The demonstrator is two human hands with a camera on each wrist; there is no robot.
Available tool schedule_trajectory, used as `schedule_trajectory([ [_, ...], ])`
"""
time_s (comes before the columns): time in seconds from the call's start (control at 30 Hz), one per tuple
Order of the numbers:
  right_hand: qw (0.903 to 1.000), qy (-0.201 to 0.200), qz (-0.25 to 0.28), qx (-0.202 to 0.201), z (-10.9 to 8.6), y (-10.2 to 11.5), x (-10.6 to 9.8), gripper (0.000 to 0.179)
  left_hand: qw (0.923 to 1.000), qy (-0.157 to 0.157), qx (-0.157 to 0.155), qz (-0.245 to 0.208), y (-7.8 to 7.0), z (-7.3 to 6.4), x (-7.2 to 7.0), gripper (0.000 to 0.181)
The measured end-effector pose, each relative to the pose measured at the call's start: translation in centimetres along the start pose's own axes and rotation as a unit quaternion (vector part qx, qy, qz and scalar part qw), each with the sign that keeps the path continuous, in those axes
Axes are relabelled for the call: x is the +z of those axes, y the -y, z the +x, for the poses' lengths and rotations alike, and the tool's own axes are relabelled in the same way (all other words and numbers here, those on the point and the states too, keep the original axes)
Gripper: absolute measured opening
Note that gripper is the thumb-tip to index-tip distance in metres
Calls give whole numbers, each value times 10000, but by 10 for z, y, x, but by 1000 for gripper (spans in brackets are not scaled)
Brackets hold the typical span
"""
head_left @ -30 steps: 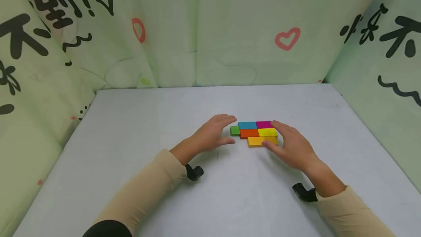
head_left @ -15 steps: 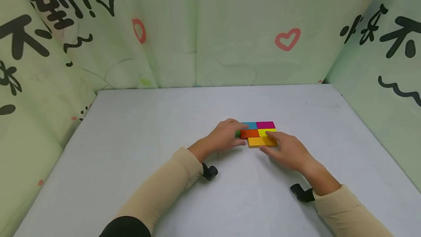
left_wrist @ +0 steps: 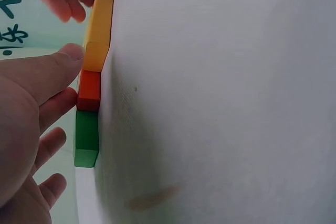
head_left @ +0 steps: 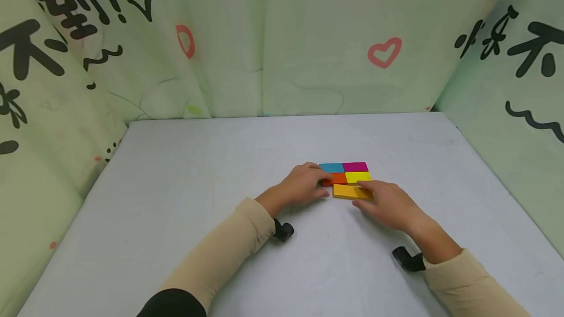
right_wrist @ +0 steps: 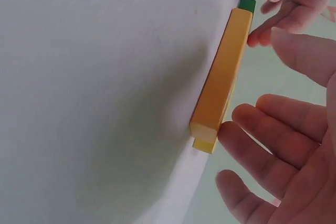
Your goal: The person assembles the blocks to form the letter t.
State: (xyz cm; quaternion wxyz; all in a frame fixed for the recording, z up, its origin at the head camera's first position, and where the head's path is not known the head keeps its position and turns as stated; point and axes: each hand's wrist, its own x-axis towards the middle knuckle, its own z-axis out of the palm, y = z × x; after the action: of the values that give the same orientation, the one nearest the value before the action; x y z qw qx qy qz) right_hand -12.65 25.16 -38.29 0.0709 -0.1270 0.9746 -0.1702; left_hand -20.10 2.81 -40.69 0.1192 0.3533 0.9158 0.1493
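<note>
White table (head_left: 246, 148), 6 blocks (head_left: 354, 175), green drapes (head_left: 282, 43)

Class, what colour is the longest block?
The longest block is orange-yellow; the head view shows it best.

the amber block (right_wrist: 220, 72) looks smooth and matt, the pale green curtain (head_left: 308, 23) and beige sleeves (head_left: 220, 248) cloth.

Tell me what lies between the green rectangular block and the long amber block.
An orange-red rectangular block; the left wrist view shows it between them.
</note>
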Motion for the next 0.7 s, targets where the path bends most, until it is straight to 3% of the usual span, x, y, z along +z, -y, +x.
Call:
schedule_trajectory([
  [0.33,9996,174,-196,-125,-1,-2,2,43,10000,-11,-24,26,-3,1,-1,45],
  [0.7,9992,384,-99,110,-5,-1,-3,49,9994,-224,-269,38,-8,6,-1,42],
])
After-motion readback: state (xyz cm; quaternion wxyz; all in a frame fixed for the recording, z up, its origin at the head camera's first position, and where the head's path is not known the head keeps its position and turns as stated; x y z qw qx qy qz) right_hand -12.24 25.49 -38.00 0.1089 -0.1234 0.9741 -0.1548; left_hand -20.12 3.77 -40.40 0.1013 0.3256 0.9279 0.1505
